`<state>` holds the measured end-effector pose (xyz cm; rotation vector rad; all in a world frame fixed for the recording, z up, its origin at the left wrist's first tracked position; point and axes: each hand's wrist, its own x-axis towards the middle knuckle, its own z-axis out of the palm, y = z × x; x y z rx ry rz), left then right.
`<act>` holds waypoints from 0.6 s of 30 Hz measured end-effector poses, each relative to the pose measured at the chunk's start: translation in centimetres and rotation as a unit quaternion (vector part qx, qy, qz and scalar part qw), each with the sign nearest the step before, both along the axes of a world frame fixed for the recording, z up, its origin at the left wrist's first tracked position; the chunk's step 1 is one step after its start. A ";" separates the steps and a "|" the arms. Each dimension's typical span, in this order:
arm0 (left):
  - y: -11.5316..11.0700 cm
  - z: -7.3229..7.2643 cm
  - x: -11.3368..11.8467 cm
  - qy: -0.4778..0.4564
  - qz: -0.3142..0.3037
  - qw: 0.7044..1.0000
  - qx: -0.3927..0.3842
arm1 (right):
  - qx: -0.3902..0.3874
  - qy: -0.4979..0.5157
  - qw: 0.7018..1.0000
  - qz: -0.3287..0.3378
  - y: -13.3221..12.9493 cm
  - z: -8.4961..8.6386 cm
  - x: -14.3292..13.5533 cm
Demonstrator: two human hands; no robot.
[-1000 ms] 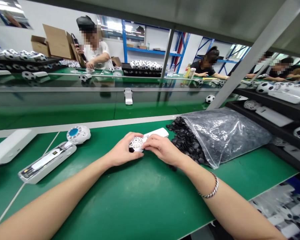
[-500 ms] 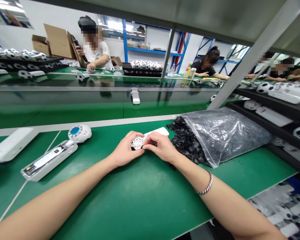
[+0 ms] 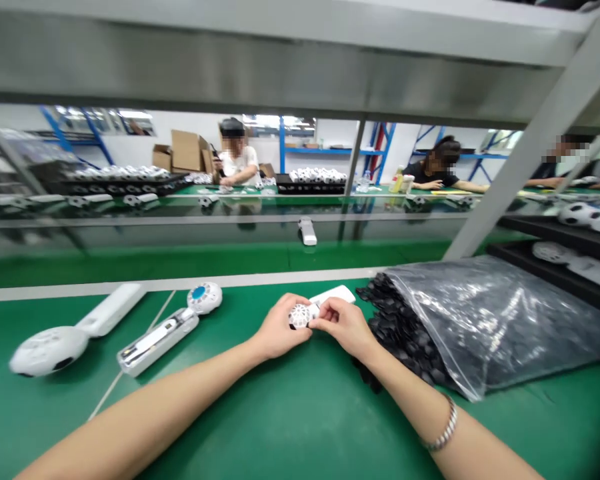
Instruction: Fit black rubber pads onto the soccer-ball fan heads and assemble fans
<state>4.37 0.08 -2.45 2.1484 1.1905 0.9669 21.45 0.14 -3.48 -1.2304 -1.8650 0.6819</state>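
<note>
My left hand is wrapped around the round, football-like head of a white handheld device, whose web-patterned face points up. Its white handle reaches away to the right, behind my other hand. At the head's right edge, the fingertips of my right hand are pinched together; anything between them is too small to make out. Just right of that hand, a heap of black plastic pieces spills from a clear plastic bag.
Left on the green table lie an opened device with a blue-centred head and another white device. One more device rests on the conveyor ahead. A slanted metal post and black trays stand right. Co-workers sit across the line.
My view has tilted up and turned left, so the scene sits lower and further right. My right fingertips have shifted slightly along the device head's edge; my left hand keeps its hold.
</note>
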 end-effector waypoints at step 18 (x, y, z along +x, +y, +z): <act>7.1 5.1 -10.6 0.151 0.253 0.956 -0.010 | 0.007 -0.474 0.866 -0.158 1.6 -0.3 6.8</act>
